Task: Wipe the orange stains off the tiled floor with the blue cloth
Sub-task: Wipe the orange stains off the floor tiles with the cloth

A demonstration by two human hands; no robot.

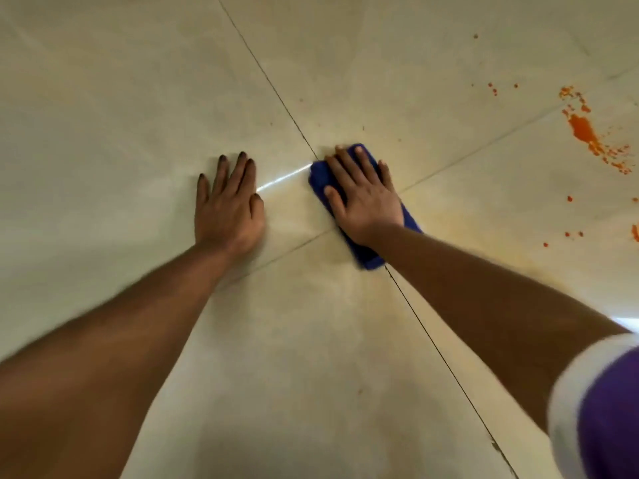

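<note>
A folded blue cloth [371, 255] lies on the cream tiled floor [138, 98] where the grout lines cross. My right hand [361, 193] presses flat on the cloth with straight, spread fingers. My left hand [228, 205] rests flat on the bare tile to the left of the cloth. A large orange stain [584, 131] with scattered specks spreads at the far right. Smaller orange spots [568, 198] lie lower on the right. A faint yellowish smear [466, 243] covers the tile to the right of the cloth.
Dark grout lines [269, 84] run diagonally across the floor and meet under the cloth. A purple sleeve with a white edge [601, 409] shows at the lower right. A bright light reflection [283, 179] streaks between my hands.
</note>
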